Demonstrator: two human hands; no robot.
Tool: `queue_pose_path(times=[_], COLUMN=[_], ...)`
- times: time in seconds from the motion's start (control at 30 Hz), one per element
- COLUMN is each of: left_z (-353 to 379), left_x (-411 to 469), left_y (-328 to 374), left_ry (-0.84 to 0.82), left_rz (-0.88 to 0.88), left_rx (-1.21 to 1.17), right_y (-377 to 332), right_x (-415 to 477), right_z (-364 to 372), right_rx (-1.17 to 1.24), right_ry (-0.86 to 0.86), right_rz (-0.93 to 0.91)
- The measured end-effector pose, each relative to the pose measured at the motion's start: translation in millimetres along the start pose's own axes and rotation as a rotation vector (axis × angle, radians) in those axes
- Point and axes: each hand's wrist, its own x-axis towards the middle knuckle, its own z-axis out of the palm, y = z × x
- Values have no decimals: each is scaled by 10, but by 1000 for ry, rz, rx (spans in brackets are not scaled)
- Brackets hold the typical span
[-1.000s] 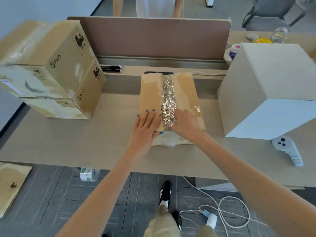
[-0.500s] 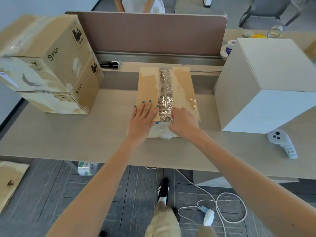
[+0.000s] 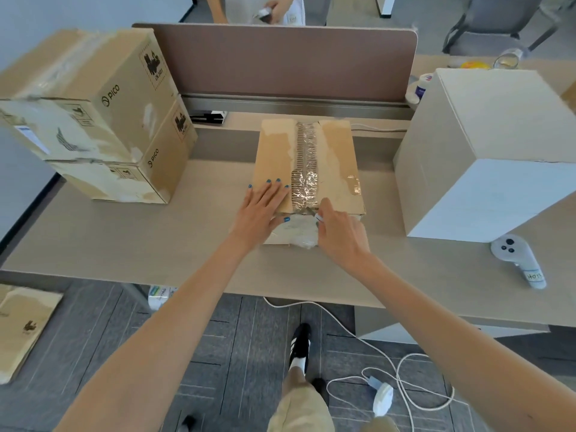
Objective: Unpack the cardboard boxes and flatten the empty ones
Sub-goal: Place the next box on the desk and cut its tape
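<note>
2 hands: left hand [image 3: 261,210] flat on cardboard box [image 3: 338,157], right hand [image 3: 339,235] pinching crinkled tape [image 3: 307,169].

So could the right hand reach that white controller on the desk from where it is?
Probably yes. The right hand is at the near edge of the taped box, and only bare desk lies between it and the controller; the big white box stands behind that path.

Brown box [image 3: 336,157] mid-desk, closed, crinkled tape [image 3: 307,169] along seam; two stacked PICO boxes [image 3: 109,120] left; pale box [image 3: 486,145] right.
</note>
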Motion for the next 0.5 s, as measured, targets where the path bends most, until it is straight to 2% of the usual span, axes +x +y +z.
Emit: queue_pose_path(times=[0.2, 0.33, 0.5], left_z=[54, 76, 107], left_x=[-208, -258, -281], left_y=[195, 334, 398], left_ry=[235, 227, 232], left_rz=[88, 40, 8], left_rx=[-70, -120, -122], right_y=[376, 593, 888], right_x=[-263, -406, -570], right_z=[238, 437, 812], right_rx=[-8, 24, -48], right_ry=[109, 80, -53], right_rz=[-83, -100, -153])
